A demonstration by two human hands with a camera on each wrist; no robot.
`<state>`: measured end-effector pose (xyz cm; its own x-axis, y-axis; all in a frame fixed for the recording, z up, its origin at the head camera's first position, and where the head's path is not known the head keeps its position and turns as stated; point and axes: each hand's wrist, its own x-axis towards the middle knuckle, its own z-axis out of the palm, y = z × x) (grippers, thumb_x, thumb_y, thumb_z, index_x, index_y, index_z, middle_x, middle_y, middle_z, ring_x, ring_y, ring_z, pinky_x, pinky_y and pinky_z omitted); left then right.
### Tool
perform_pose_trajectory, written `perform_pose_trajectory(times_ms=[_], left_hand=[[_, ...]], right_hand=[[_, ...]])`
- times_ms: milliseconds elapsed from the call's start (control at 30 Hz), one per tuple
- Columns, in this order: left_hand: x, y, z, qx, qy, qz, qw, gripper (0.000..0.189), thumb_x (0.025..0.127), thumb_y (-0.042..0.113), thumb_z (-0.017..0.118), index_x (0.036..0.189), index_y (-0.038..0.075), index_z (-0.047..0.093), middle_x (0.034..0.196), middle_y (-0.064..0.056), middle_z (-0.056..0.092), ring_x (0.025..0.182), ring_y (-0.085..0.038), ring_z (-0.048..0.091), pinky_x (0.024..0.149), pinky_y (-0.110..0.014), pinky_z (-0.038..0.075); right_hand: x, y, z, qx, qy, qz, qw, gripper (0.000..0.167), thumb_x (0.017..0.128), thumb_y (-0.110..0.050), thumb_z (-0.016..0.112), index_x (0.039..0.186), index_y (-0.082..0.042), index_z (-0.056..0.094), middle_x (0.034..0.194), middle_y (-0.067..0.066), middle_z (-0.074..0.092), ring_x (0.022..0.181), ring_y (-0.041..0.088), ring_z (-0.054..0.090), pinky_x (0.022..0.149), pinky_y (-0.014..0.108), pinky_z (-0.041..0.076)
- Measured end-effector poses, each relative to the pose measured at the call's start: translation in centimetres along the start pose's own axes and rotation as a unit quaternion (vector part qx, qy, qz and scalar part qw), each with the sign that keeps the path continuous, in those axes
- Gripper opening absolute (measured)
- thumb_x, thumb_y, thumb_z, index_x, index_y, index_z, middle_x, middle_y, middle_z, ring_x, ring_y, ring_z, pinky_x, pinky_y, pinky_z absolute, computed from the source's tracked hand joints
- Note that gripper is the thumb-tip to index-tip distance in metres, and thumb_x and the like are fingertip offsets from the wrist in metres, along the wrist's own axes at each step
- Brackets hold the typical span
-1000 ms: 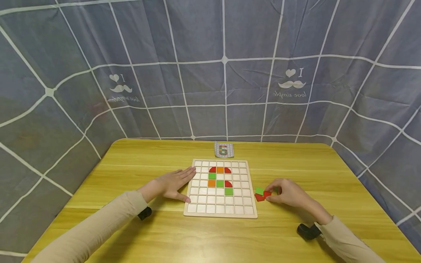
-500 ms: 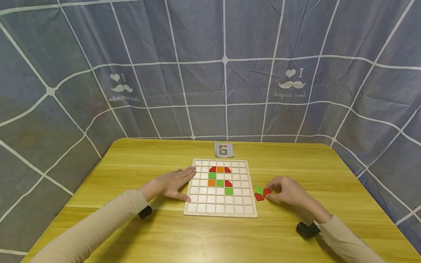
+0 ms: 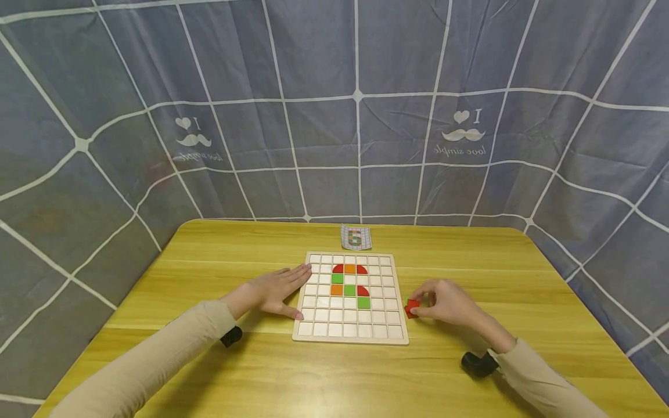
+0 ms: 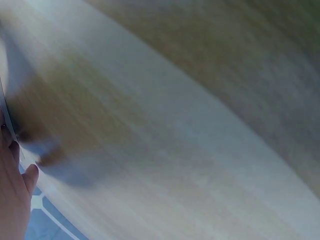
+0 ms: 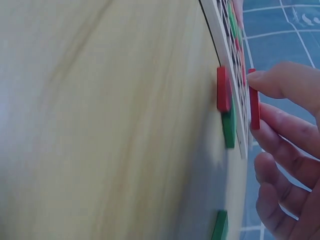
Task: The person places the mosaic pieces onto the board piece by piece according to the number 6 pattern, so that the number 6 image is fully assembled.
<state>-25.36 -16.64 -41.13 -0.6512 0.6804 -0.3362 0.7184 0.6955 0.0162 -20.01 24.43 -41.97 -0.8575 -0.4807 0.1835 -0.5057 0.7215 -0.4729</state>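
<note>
My right hand (image 3: 446, 305) is beside the right edge of a pale wooden grid board (image 3: 350, 332). It pinches a red tile (image 5: 254, 100) between thumb and fingers, raised off the table in the right wrist view. Below it lie another red tile (image 5: 223, 89) and a green tile (image 5: 228, 130), close to the board; the head view mostly hides the green one. With fingers spread, my left hand (image 3: 277, 292) rests on the board's left edge. Several pieces sit in the grid: rounded red ones (image 3: 363, 291), orange squares (image 3: 337, 289) and green squares (image 3: 363, 303).
Behind the board lies a small card (image 3: 355, 237) printed with a coloured figure on a grid. A further green tile (image 5: 220, 227) lies on the table nearer the right wrist. A grey curtain (image 3: 324, 133) with white lines surrounds the wooden table (image 3: 251, 371).
My right hand has lifted the red tile from the table and moved slightly left with it, over the other loose tiles. The left hand stays in place.
</note>
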Motion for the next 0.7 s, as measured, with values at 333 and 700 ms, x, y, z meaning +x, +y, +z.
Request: perform_pose_trajectory(times_ms=[333, 700], left_hand=[[0.0, 0.0, -0.1, -0.001, 0.001, -0.001, 1.0000, 0.106, 0.085, 0.074, 0.046, 0.155, 0.005, 0.006, 0.163, -0.013, 0.000, 0.150, -0.028, 0.007, 0.122, -0.044, 0.019], [-0.1, 0.1, -0.1, -0.003, 0.000, -0.003, 1.0000, 0.105, 0.085, 0.073, 0.046, 0.155, 0.006, 0.006, 0.163, -0.012, 0.000, 0.151, -0.027, 0.006, 0.122, -0.044, 0.019]], right_hand=[[1.3, -2.1, 1.0, 0.011, -0.021, -0.006, 0.9997, 0.022, 0.077, -0.035, 0.079, 0.091, -0.020, 0.076, 0.066, -0.016, 0.060, 0.051, -0.003, 0.043, 0.049, 0.016, 0.037], [2.9, -4.0, 2.5, 0.008, -0.023, -0.044, 0.9987, 0.019, 0.076, -0.033, 0.079, 0.090, -0.021, 0.076, 0.080, -0.011, 0.067, 0.056, -0.005, 0.043, 0.052, 0.014, 0.037]])
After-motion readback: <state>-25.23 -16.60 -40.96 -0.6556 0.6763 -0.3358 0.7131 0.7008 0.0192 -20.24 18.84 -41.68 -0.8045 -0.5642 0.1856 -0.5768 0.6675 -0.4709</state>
